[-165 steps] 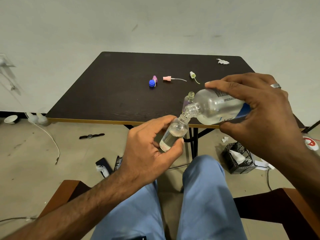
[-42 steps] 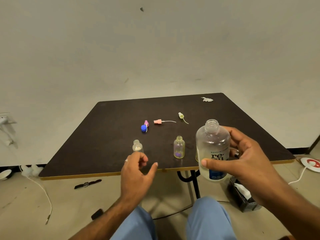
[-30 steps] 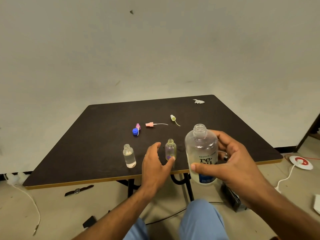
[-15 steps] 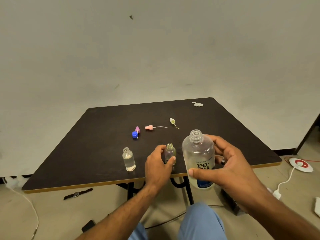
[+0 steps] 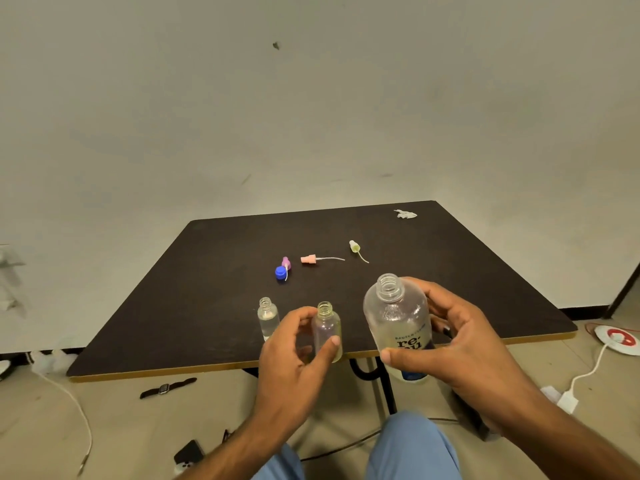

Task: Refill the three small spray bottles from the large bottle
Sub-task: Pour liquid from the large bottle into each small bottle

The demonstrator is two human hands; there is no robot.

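Gripping small bottle (image 5: 326, 329), left hand (image 5: 294, 358).

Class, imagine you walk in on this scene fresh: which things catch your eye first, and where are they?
Front and centre, the right hand holds the large bottle upright, uncapped, by the near table edge. Just left of it, the left hand grips a small bottle, another small bottle standing beside it. Further back lie a blue cap and three coloured spray heads.
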